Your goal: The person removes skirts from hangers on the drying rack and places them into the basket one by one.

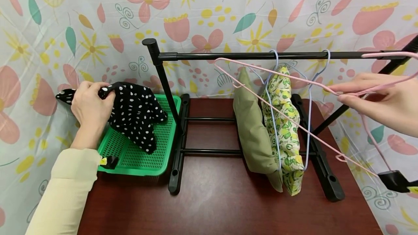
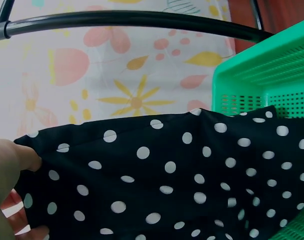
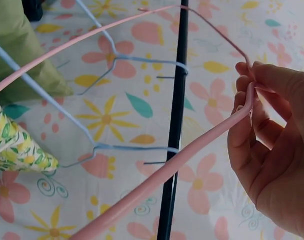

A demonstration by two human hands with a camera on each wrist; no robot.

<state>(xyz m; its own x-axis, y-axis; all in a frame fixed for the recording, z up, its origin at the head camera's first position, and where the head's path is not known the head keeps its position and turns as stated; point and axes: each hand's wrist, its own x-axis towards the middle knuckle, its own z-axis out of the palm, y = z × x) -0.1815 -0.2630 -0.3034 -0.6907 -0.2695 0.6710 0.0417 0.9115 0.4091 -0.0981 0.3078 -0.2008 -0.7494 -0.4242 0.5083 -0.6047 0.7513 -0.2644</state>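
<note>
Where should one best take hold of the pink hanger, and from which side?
Probably pinch the pink hanger at its neck, from the right in the head view, as the right hand does. The hook and both arms meet at this narrow place, and the arms spread away from it.

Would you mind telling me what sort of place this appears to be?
It looks like an indoor tabletop laundry-hanging spot, perhaps staged: a black rack with blue hangers stands on a brown table, a green basket sits beside it, and flowered cloth hangs behind.
</note>
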